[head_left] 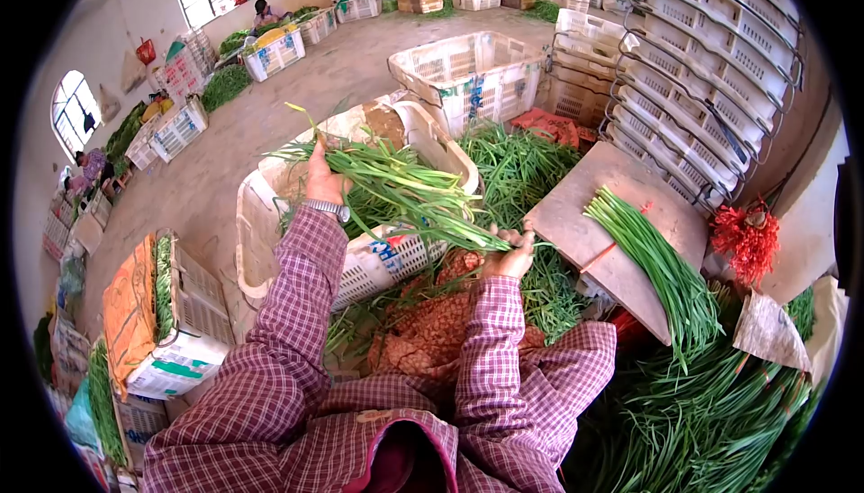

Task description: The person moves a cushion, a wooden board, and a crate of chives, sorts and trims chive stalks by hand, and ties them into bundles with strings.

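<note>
Two hands, left [328, 178] and right [511, 259], pinch green stalks [400, 180], left fingers mostly hidden.

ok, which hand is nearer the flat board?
Right. The right hand is just off the board's left corner; the left hand is farther away, at the other end of the held green stalks.

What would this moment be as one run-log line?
left hand: holding stalks | right hand: holding their pale ends | bunch: on board, overhanging edge | red strands: beside board
</note>
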### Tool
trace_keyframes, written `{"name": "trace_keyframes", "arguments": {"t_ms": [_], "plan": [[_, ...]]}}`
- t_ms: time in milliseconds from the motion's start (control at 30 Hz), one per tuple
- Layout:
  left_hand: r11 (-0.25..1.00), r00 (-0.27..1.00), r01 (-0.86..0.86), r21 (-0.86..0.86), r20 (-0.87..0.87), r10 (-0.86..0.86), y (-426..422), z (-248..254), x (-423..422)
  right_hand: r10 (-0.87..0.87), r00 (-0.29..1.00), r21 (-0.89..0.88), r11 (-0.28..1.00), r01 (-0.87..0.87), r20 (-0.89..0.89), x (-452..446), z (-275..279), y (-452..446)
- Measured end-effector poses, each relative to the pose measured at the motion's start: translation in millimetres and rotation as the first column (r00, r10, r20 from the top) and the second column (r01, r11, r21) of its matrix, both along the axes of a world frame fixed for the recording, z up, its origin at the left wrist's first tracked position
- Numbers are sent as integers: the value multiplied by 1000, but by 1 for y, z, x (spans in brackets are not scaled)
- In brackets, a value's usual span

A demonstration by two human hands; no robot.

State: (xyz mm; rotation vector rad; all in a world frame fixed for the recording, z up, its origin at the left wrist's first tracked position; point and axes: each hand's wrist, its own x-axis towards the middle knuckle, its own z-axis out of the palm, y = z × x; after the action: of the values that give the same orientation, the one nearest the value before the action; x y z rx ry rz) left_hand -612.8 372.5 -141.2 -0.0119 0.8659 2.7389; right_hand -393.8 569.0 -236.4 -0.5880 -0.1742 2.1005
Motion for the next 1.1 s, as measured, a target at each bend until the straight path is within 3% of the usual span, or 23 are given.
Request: {"name": "trace_keyframes", "arguments": {"t_ms": [67,133,167,200,233,333,433,467,500,533,567,633,700,767,867,933,967,1100], "plan": [[1000,1000,-9,-27,-6,9,2,-1,-2,-63,997,16,998,64,-49,4,-12,19],[1000,999,23,5,46,-23,-3,-7,-19,-152,988,-88,985,148,-35,21,-13,37],[999,999,12,40,36,-13,-4,-7,-21,-154,986,-37,988,152,-66,29,-28,53],[997,1000,0,73,27,-2,-8,-5,-25,-202,979,-33,979,201,-16,38,-36,63],[989,992,121,86,-41,-118,-23,-10,-38,-254,966,-16,967,255,54,49,-36,71],[996,994,34,88,-104,-25,-35,27,-21,-352,928,11,935,354,119,81,-42,91],[984,991,64,167,-129,-43,-50,31,-36,-406,902,26,913,407,147,87,-46,90],[971,991,95,220,-116,-71,-52,37,-32,-353,908,107,935,337,225,85,-45,85],[1000,955,-14,5,-296,15,-53,30,-40,-304,903,181,949,259,304,82,-41,77],[965,885,-189,-180,-458,88,-54,24,-48,-322,815,325,929,175,482,77,-8,52],[938,859,-255,-233,-501,109,-54,28,-43,-269,824,380,922,71,498,68,-11,44],[903,831,-322,-285,-543,125,-53,37,-31,-166,956,543,840,10,240,45,-14,10],[967,921,-211,-145,-362,147,-50,48,-21,72,982,619,768,-166,174,36,2,-31],[967,929,-206,-149,-340,145,-49,54,-15,80,976,722,660,-205,204,23,-10,-68],[971,934,-196,-134,-327,144,-51,47,-17,198,934,750,557,-356,297,27,7,-97],[931,869,-281,-233,-473,144,-49,46,-13,252,945,745,585,-320,207,20,-3,-109],[951,917,-250,-182,-359,173,-46,49,-13,309,931,729,589,-349,196,21,-8,-114],[918,901,-326,-225,-368,230,-37,64,16,493,864,631,639,-440,103,24,-2,-136]]}}
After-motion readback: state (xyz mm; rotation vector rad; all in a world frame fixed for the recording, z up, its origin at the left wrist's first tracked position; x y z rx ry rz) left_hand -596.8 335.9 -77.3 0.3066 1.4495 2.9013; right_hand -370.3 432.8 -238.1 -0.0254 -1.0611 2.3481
